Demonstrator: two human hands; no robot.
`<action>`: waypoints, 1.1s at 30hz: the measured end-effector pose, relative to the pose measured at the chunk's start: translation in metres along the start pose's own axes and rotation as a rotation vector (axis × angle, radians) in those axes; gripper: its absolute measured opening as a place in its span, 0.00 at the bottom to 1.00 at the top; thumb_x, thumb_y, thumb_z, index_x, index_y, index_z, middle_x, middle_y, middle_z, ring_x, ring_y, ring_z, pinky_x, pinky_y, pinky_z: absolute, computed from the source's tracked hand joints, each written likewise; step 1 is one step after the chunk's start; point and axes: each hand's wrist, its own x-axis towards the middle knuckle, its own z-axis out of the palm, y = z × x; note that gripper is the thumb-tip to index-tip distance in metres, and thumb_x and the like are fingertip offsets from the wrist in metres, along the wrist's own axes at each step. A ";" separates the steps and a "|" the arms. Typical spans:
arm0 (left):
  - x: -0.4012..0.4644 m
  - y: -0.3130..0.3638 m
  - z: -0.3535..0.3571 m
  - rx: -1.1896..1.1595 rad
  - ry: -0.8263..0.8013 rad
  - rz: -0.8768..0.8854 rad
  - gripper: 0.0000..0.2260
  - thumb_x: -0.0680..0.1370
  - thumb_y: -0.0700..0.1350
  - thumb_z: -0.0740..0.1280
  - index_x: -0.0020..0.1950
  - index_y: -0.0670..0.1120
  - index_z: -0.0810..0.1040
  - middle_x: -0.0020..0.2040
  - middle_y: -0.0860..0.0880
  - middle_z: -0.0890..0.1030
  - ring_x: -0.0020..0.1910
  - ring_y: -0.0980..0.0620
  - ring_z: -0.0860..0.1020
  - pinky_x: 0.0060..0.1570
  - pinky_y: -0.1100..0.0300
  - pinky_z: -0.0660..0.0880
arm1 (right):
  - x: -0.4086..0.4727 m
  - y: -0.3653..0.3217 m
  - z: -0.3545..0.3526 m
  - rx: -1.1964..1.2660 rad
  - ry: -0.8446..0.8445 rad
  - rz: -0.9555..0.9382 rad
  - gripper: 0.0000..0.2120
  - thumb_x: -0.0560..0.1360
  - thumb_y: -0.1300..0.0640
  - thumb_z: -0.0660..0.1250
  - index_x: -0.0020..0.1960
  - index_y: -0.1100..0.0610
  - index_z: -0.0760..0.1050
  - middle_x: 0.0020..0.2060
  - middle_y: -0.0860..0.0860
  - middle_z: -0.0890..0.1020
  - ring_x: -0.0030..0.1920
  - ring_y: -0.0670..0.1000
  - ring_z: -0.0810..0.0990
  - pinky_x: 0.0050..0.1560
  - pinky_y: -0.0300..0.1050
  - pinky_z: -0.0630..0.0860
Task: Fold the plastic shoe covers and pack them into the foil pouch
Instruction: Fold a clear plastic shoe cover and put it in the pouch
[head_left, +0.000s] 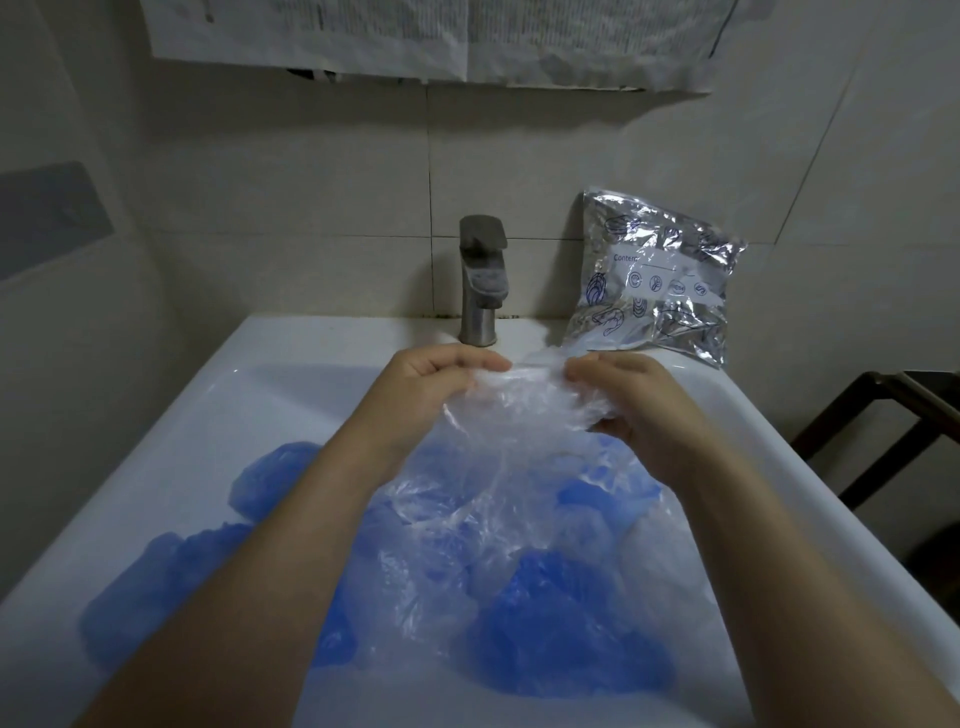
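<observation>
Left hand (431, 384) and right hand (631, 400) each pinch a clear cover (519, 410) above the sink (291, 338) — blue covers (566, 618) fill the basin, the pouch (657, 275) leans at its back right corner beside the tap (480, 280).

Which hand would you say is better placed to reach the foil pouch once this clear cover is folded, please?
Probably the right hand: the foil pouch leans just beyond it, while the left hand sits nearer the tap.
</observation>
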 end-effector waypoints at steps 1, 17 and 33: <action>0.000 0.001 0.002 0.008 0.023 0.001 0.13 0.76 0.36 0.63 0.40 0.51 0.83 0.37 0.57 0.82 0.41 0.58 0.78 0.43 0.65 0.74 | -0.002 0.000 0.003 -0.061 -0.023 -0.036 0.06 0.73 0.62 0.68 0.37 0.59 0.75 0.29 0.51 0.74 0.28 0.45 0.71 0.30 0.36 0.69; 0.005 -0.006 -0.005 0.166 0.003 0.021 0.03 0.75 0.39 0.68 0.45 0.46 0.80 0.42 0.53 0.80 0.36 0.66 0.76 0.41 0.72 0.72 | -0.003 -0.004 -0.011 -0.220 -0.104 -0.161 0.07 0.74 0.61 0.66 0.37 0.58 0.76 0.26 0.44 0.77 0.27 0.40 0.72 0.31 0.30 0.69; 0.002 -0.005 0.014 -0.022 0.099 -0.038 0.12 0.74 0.43 0.68 0.30 0.46 0.76 0.30 0.50 0.76 0.34 0.54 0.72 0.39 0.61 0.68 | 0.000 0.004 0.005 -0.096 -0.036 -0.047 0.09 0.75 0.65 0.62 0.38 0.58 0.75 0.32 0.51 0.75 0.31 0.46 0.71 0.31 0.37 0.71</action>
